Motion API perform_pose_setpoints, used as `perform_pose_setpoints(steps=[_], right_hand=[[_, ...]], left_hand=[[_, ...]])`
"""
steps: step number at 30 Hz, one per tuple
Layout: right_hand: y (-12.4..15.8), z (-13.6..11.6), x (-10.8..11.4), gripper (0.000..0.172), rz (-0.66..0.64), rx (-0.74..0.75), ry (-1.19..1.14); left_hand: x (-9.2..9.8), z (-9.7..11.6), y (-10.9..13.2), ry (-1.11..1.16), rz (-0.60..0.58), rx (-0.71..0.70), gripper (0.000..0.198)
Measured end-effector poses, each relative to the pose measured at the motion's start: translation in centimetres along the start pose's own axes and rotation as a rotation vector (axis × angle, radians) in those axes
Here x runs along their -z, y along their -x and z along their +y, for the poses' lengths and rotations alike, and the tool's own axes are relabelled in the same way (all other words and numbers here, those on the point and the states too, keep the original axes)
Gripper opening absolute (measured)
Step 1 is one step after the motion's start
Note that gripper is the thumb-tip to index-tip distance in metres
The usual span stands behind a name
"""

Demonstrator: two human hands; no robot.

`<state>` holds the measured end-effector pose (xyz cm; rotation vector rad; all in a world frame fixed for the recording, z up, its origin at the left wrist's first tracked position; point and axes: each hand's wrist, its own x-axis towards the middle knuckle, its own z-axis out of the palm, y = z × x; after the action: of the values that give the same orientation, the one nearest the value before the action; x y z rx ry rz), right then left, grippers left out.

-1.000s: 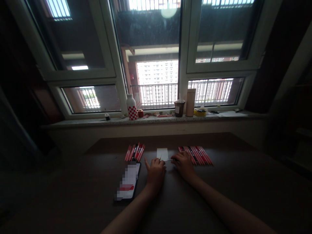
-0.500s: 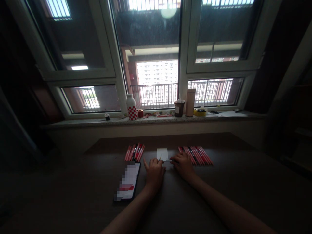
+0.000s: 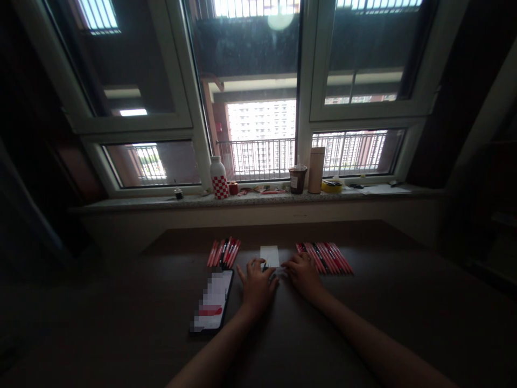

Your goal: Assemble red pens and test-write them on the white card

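My left hand [image 3: 258,285] rests low over the table, its fingers curled round a small thin dark piece [image 3: 265,265] with a pale tip. What kind of piece it is cannot be made out. Close beside it, my right hand [image 3: 302,272] has its fingertips pinched at a slim whitish piece [image 3: 280,269], too small and blurred to name. Just beyond both hands lies a square white paper [image 3: 270,255]. A row of red and black pens [image 3: 325,257] lies right by my right hand, and a smaller group of similar pens [image 3: 224,253] is beyond my left.
A phone [image 3: 213,302] with a lit screen lies left of my left hand on the dark table [image 3: 355,334]. Along the windowsill [image 3: 258,198] stand a checkered bottle [image 3: 220,180], a lidded cup [image 3: 298,179], a tall cylinder [image 3: 316,170] and a yellow tape roll [image 3: 331,186].
My left fingers have spread a little and shifted slightly, showing more of the dark piece. The whitish piece at my right fingertips has tilted slightly. Pens, paper and phone stay put.
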<state>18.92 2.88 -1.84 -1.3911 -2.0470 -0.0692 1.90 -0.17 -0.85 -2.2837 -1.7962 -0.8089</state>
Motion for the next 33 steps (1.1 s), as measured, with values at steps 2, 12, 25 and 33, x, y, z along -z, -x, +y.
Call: perform_pose_setpoints(steps=[2, 12, 25, 33], right_hand=[[0.04, -0.04, 0.04, 0.018, -0.006, 0.003, 0.013], [0.13, -0.3, 0.3, 0.02, -0.033, 0.0, 0.052], [0.1, -0.42, 0.55, 0.019, -0.065, 0.0, -0.005], [0.05, -0.56, 0.76, 0.019, -0.056, 0.016, -0.044]], left_hand=[[-0.07, -0.06, 0.01, 0.001, -0.015, 0.004, 0.023], [-0.04, 0.0, 0.03, 0.002, -0.047, 0.005, 0.023], [-0.01, 0.07, -0.02, 0.005, -0.032, 0.003, 0.019], [0.49, 0.18, -0.16, 0.025, 0.005, 0.003, 0.012]])
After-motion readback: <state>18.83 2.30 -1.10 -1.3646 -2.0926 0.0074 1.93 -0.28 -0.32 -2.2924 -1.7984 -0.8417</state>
